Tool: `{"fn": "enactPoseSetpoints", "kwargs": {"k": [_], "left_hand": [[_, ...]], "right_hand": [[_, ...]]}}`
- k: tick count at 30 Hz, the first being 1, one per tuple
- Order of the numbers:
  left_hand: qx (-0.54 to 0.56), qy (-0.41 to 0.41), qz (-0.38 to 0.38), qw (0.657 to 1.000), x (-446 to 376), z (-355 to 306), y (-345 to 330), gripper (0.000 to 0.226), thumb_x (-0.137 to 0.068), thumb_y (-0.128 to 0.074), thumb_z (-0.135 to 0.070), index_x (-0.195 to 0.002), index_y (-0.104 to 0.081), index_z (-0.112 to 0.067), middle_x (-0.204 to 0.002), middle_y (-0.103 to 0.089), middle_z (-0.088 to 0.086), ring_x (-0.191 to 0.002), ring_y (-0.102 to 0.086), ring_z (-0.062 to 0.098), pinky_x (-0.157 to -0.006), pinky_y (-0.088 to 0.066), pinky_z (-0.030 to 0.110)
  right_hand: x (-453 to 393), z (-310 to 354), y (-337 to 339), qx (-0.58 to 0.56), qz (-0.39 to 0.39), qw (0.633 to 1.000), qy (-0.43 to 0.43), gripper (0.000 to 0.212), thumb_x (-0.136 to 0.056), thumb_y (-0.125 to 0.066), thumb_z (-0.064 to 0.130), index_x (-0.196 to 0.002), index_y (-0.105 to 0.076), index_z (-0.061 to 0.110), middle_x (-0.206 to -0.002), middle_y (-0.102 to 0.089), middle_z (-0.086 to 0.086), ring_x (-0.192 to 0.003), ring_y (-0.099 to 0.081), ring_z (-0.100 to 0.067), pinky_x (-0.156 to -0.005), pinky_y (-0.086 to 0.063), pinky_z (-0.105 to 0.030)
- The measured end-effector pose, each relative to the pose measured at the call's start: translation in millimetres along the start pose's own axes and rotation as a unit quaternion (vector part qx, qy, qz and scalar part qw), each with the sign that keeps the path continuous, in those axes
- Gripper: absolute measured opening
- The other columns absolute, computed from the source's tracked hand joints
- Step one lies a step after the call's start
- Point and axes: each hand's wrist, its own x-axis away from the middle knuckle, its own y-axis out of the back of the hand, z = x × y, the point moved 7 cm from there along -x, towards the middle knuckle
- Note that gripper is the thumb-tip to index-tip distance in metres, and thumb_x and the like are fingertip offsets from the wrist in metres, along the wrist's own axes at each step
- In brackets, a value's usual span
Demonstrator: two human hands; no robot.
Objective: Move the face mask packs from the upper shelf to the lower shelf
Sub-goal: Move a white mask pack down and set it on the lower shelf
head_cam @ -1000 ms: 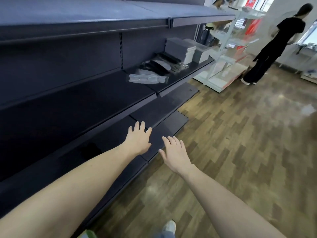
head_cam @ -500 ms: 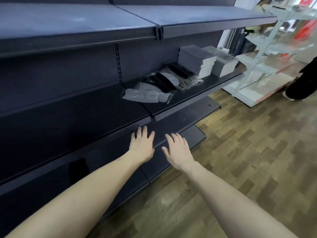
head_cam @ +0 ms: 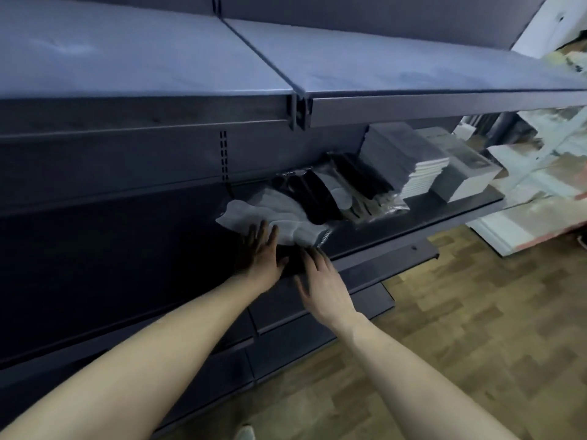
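My left hand [head_cam: 259, 249], deep in shadow, covers the near edge of the white face mask pack in clear plastic [head_cam: 286, 222]; whether my fingertips touch it cannot be told. The overhanging dark metal shelf [head_cam: 413, 104] hides the rear of the grey stacked boxes [head_cam: 400, 157]. Both my forearms are cut off by the lower edge. The white display rack [head_cam: 540, 160] at right is blurred.

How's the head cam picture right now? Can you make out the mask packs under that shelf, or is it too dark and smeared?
Head view: deep shadow under the top shelf, the left hand nearly black there; white face mask packs readable, black ones murky; right side washed out and motion-blurred; wide-angle bending of shelf edges.
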Motion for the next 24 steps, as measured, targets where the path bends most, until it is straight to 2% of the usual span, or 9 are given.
{"fn": "enactPoseSetpoints", "kwargs": {"k": [2, 4, 7, 10, 12, 14, 16, 19, 24], "left_hand": [[-0.016, 0.007, -0.05, 0.999, -9, -1, -1, 0.067, -0.099, -0.033, -0.057, -0.154, -0.024, -0.02, -0.16, -0.024, 0.009, -0.146, -0.022, 0.03, -0.12, -0.015, 0.047], [-0.077, 0.014, -0.092, 0.993, -6, -8, 5, 0.06, -0.097, -0.036, -0.058, -0.143, -0.044, -0.021, -0.144, -0.047, 0.007, -0.133, -0.04, 0.03, -0.119, -0.014, 0.048], [-0.128, 0.023, -0.099, 0.987, -1, -15, 7, 0.056, -0.098, -0.036, -0.053, -0.14, -0.048, -0.018, -0.146, -0.046, 0.01, -0.135, -0.037, 0.035, -0.121, -0.004, 0.051], [-0.132, 0.048, -0.128, 0.982, 5, -12, 7, 0.043, -0.093, -0.047, -0.047, -0.116, -0.066, -0.016, -0.129, -0.058, 0.013, -0.119, -0.051, 0.036, -0.115, -0.027, 0.052], [-0.121, 0.068, -0.167, 0.976, 12, -11, 4, 0.03, -0.087, -0.06, -0.041, -0.098, -0.069, -0.015, -0.11, -0.062, 0.012, -0.102, -0.056, 0.035, -0.098, -0.045, 0.048], [-0.116, 0.095, -0.193, 0.97, 19, -12, 3, 0.024, -0.082, -0.067, -0.037, -0.093, -0.068, -0.016, -0.1, -0.06, 0.01, -0.091, -0.055, 0.031, -0.077, -0.048, 0.04], [-0.125, 0.12, -0.196, 0.965, 21, -13, 4, 0.024, -0.08, -0.07, -0.037, -0.093, -0.067, -0.017, -0.096, -0.058, 0.009, -0.087, -0.055, 0.03, -0.069, -0.047, 0.038], [-0.143, 0.148, -0.196, 0.959, 21, -14, 4, 0.029, -0.083, -0.069, -0.041, -0.097, -0.067, -0.017, -0.1, -0.06, 0.01, -0.091, -0.056, 0.031, -0.071, -0.047, 0.039], [-0.081, 0.186, -0.177, 0.963, 23, -2, 8, 0.071, -0.081, -0.052, -0.066, -0.136, -0.048, -0.021, -0.143, -0.04, 0.008, -0.126, -0.041, 0.032, -0.099, -0.042, 0.041]], "right_hand": [[-21, -17, 3, -0.02, -0.002, 1.0, -0.011, 0.059, -0.102, -0.047, 0.031, -0.154, -0.032, 0.007, -0.159, -0.033, -0.014, -0.148, -0.026, -0.03, -0.122, -0.024, -0.038], [-39, -26, -1, -0.024, 0.0, 1.0, -0.015, 0.059, -0.098, -0.047, 0.026, -0.152, -0.035, 0.004, -0.156, -0.036, -0.018, -0.146, -0.031, -0.033, -0.12, -0.029, -0.042], [-55, -21, -13, -0.043, -0.017, 0.999, 0.013, 0.058, -0.092, -0.04, 0.029, -0.145, -0.047, 0.004, -0.148, -0.047, -0.02, -0.14, -0.041, -0.035, -0.114, -0.037, -0.049], [-60, -22, -17, -0.079, -0.064, 0.995, 0.019, 0.049, -0.093, -0.046, 0.032, -0.133, -0.057, 0.006, -0.137, -0.057, -0.014, -0.133, -0.049, -0.031, -0.112, -0.04, -0.043], [-64, -25, -17, -0.099, -0.07, 0.992, 0.041, 0.042, -0.09, -0.051, 0.033, -0.122, -0.062, 0.008, -0.126, -0.061, -0.011, -0.122, -0.054, -0.03, -0.106, -0.044, -0.039], [-71, -28, -15, -0.118, -0.068, 0.988, 0.073, 0.035, -0.085, -0.058, 0.032, -0.11, -0.065, 0.009, -0.112, -0.062, -0.008, -0.11, -0.055, -0.028, -0.095, -0.049, -0.035], [-83, -31, -15, -0.13, -0.049, 0.985, 0.107, 0.025, -0.085, -0.064, 0.029, -0.102, -0.066, 0.011, -0.103, -0.061, -0.005, -0.103, -0.055, -0.025, -0.084, -0.051, -0.034], [-97, -32, -17, -0.128, -0.023, 0.978, 0.166, 0.021, -0.09, -0.063, 0.028, -0.105, -0.066, 0.014, -0.105, -0.063, -0.002, -0.105, -0.056, -0.022, -0.079, -0.052, -0.032], [-90, -23, -18, -0.188, 0.045, 0.956, 0.219, 0.034, -0.098, -0.052, 0.013, -0.132, -0.058, 0.016, -0.133, -0.059, -0.001, -0.126, -0.051, -0.018, -0.099, -0.048, -0.032]]}}
